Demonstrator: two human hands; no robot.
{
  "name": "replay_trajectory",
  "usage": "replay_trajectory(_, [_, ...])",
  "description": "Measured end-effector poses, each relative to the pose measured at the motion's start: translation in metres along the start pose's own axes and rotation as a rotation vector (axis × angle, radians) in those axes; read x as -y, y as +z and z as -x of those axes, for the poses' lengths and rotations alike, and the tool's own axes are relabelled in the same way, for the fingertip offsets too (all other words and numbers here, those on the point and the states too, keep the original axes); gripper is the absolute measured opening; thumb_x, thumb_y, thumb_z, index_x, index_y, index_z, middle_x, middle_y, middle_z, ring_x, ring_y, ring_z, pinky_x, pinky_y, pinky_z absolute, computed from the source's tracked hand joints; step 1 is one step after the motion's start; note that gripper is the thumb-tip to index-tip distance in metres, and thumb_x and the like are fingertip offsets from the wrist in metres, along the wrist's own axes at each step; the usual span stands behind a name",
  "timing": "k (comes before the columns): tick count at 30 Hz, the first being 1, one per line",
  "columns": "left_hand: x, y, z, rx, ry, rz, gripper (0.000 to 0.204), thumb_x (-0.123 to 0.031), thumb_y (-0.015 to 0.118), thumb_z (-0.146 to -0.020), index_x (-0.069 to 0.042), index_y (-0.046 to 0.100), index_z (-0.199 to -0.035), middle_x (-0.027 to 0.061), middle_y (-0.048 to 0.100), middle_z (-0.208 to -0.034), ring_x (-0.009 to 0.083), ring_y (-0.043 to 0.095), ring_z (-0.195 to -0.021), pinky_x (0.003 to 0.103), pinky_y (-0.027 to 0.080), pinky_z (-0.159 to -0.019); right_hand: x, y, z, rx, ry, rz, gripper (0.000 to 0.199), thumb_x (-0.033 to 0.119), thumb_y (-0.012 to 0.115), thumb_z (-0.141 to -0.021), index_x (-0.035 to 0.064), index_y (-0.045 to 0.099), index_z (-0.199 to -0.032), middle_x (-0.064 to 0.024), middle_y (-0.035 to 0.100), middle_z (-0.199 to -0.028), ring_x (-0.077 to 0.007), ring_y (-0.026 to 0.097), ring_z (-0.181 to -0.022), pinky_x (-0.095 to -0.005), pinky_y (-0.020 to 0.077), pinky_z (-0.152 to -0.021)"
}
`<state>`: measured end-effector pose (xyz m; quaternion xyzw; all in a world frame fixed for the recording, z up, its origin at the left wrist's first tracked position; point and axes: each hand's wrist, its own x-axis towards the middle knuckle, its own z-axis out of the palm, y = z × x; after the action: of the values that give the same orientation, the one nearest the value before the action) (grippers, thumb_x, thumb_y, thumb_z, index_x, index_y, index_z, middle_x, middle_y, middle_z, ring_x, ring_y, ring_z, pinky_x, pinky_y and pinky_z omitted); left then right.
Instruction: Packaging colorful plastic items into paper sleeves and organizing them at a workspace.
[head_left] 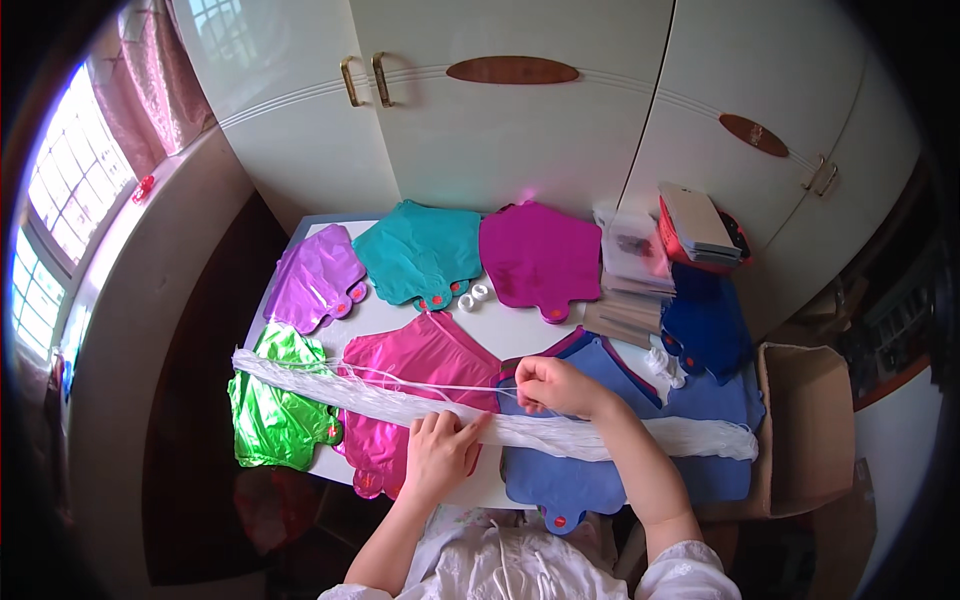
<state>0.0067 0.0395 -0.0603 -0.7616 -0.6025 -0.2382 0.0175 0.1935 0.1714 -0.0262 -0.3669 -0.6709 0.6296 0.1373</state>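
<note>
A long bundle of white string (380, 398) stretches across the table, over a pink foil piece (425, 355), a green foil piece (275, 400) and a stack of blue foil pieces (610, 480). My left hand (438, 455) is closed over the middle of the bundle, pressing it down, with one finger pointing right along it. Just above the bundle, my right hand (550, 387) pinches a few strands pulled up from it. Those loose strands (420, 384) run leftward from my right fingers. The foil pieces lie flat, with rounded tabs along one edge.
Purple (318, 275), teal (420, 250) and magenta foil pieces (540, 255) lie along the back. Two small white rings (472, 297) sit mid-table. Cards and a red container (700, 240) stand back right. An open cardboard box (810, 425) adjoins the right edge; white cabinets (510, 140) stand behind.
</note>
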Motion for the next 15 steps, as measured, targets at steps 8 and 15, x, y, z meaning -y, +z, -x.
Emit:
replay_trajectory(8, [-0.017, -0.004, -0.003, -0.128, 0.059, 0.078, 0.039, -0.014, 0.063, -0.072, -0.015, 0.057, -0.11, 0.0053, 0.051, -0.087, 0.0212, 0.05, -0.077, 0.035, 0.038, -0.067, 0.004, 0.009, 0.024, -0.034, -0.112, 0.338, 0.01, 0.011, 0.057, -0.079, 0.0024, 0.059, -0.082, -0.009, 0.065, -0.071, -0.0152, 0.061, -0.064, -0.0276, 0.046, -0.059])
replay_trajectory(15, [-0.025, 0.008, -0.002, -0.052, 0.009, -0.039, 0.042, -0.026, 0.064, -0.073, -0.015, 0.056, -0.113, 0.0066, 0.049, -0.111, 0.0237, 0.048, -0.096, 0.038, 0.037, -0.078, -0.006, 0.018, 0.031, -0.166, -0.226, 0.242, 0.01, 0.011, 0.056, -0.082, 0.0016, 0.057, -0.082, -0.0074, 0.062, -0.068, -0.0142, 0.06, -0.063, -0.0277, 0.0459, -0.058])
